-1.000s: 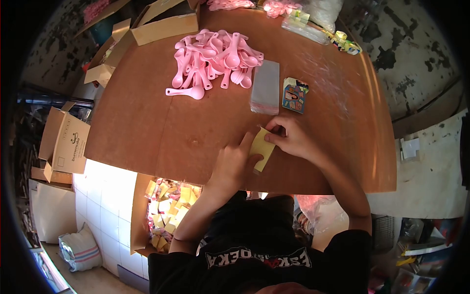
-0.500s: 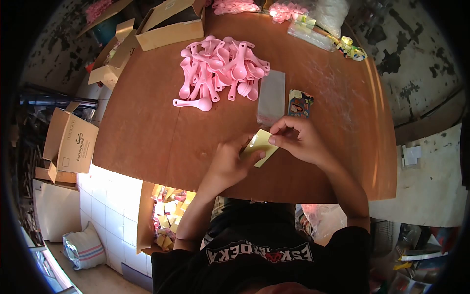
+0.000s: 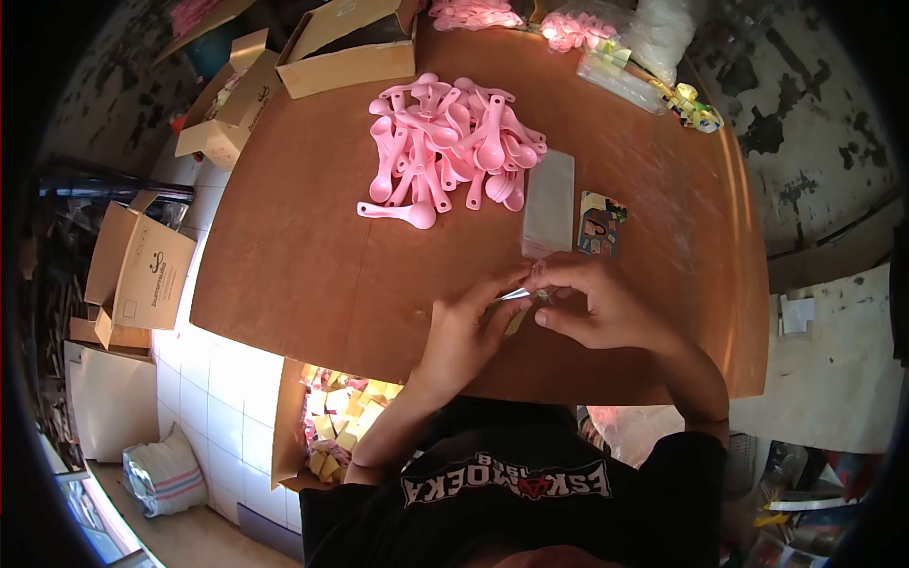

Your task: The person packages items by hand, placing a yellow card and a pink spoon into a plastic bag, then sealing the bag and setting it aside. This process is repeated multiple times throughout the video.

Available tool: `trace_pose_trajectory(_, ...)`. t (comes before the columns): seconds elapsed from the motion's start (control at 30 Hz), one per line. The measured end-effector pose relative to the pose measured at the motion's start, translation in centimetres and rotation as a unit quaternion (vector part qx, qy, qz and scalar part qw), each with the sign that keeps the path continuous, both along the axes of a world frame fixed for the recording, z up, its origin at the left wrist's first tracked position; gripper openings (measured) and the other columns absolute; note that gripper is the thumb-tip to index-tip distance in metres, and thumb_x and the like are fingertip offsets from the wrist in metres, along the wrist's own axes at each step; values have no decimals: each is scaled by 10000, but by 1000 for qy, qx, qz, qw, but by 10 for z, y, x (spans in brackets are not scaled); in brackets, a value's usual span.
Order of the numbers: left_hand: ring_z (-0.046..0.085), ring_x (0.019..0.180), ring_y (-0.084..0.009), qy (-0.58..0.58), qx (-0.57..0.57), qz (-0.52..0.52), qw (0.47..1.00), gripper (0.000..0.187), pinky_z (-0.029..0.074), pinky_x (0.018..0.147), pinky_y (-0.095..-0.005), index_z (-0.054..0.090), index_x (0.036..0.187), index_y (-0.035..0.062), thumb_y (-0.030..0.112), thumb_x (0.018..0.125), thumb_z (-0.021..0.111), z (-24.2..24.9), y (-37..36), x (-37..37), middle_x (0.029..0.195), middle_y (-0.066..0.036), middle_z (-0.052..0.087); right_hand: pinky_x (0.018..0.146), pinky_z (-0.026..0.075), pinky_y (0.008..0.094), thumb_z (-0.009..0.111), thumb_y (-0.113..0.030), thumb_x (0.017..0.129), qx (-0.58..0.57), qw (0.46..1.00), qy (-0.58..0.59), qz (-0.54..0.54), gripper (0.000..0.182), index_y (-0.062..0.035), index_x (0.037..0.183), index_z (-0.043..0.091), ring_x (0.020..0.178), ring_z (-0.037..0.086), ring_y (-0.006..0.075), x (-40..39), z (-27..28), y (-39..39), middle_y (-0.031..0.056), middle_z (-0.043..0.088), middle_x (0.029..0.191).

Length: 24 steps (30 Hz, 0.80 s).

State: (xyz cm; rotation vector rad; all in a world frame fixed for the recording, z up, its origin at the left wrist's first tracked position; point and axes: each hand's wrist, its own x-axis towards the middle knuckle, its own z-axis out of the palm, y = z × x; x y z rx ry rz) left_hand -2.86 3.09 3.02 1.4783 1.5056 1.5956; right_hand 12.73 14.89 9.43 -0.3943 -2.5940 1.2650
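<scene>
Near the table's front edge, my left hand [image 3: 471, 327] is closed on a small yellowish packet [image 3: 516, 320], mostly hidden by the fingers. My right hand [image 3: 585, 301] meets it from the right, thumb and fingers pinched at the packet's upper end, where clear plastic shows. Just beyond the hands lies a stack of clear plastic bags [image 3: 549, 204], with a dark printed card [image 3: 600, 224] to its right. A heap of pink spoons [image 3: 445, 142] sits farther back, and one pink spoon [image 3: 398, 213] lies at its front.
An open cardboard box [image 3: 350, 66] stands at the table's back left. Bagged pink pieces [image 3: 578, 31] and a yellow patterned strip [image 3: 693, 107] are at the back right. Below the front edge, a box of yellow-carded packets [image 3: 341, 417] stands at the left.
The yellow piece, broad and flat before, is now turned and mostly covered by the fingers. My hands have drawn closer together. The whole view has shifted slightly.
</scene>
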Motion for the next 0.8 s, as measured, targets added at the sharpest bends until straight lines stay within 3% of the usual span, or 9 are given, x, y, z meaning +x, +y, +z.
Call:
trace_pose_trajectory(0.1,707,996,-228,85,36,9,996,410,590,778,-328,640,1184,21,-22,789,741,-7,-6,-3,1112,-140,699,758,546,332,697,-33,826,-6,990,-140,-2,171,2,992,681,885,688,257,-6,12,-6,118,684,975)
trace_pose_trajectory(0.23,700,1013,-235,70,41,10,997,463,577,829,-331,617,1216,28,4,778,767,-2,-13,-10,1123,-155,692,748,549,315,709,-35,818,115,986,-121,11,229,-5,1043,678,846,700,261,-19,2,-7,117,703,942)
trace_pose_trajectory(0.33,704,985,-286,-43,-26,1,999,461,559,826,-350,587,1254,30,39,821,746,3,-24,-18,1101,-171,691,728,552,317,706,-65,848,50,996,-52,43,228,-8,1068,681,833,706,235,-32,-2,3,120,719,935)
trace_pose_trajectory(0.4,680,1038,-198,-39,-57,6,998,505,541,893,-321,577,1262,24,18,798,776,-14,-31,-29,1160,-146,685,701,545,303,696,-103,885,-161,977,-37,136,232,-15,1099,681,806,700,184,-46,3,26,99,725,963)
trace_pose_trajectory(0.47,671,1039,-181,-52,-53,17,997,483,540,888,-308,578,1253,20,-6,808,761,-19,-35,-33,1154,-129,688,670,526,289,693,-123,895,-213,976,-43,-15,197,-7,1054,677,783,671,127,-68,3,59,71,706,903)
trace_pose_trajectory(0.53,676,1025,-183,-72,-50,43,995,481,536,887,-297,579,1244,13,-20,800,761,-12,-37,-34,1128,-123,694,658,522,291,709,-110,871,-49,982,68,-169,196,2,1027,672,769,667,139,-93,-36,113,76,699,904)
trace_pose_trajectory(0.63,677,1014,-181,-55,-56,48,996,498,536,874,-300,574,1257,12,-7,798,767,-11,-41,-33,1102,-116,699,662,508,263,737,-117,843,38,970,125,-206,222,-8,1020,659,713,610,115,-121,-71,164,53,672,871)
trace_pose_trajectory(0.7,676,1016,-180,-48,-80,52,994,506,536,871,-304,571,1263,14,0,798,770,-9,-43,-31,1111,-116,697,664,506,275,771,-122,799,117,957,86,-250,250,3,979,650,763,616,126,-136,-82,175,65,671,870)
trace_pose_trajectory(0.8,673,1019,-170,-58,-66,52,995,500,529,877,-304,578,1257,15,12,797,775,-7,-44,-29,1104,-125,700,671,507,283,802,-137,768,118,958,20,-259,292,4,971,648,791,615,135,-147,-90,180,74,671,858)
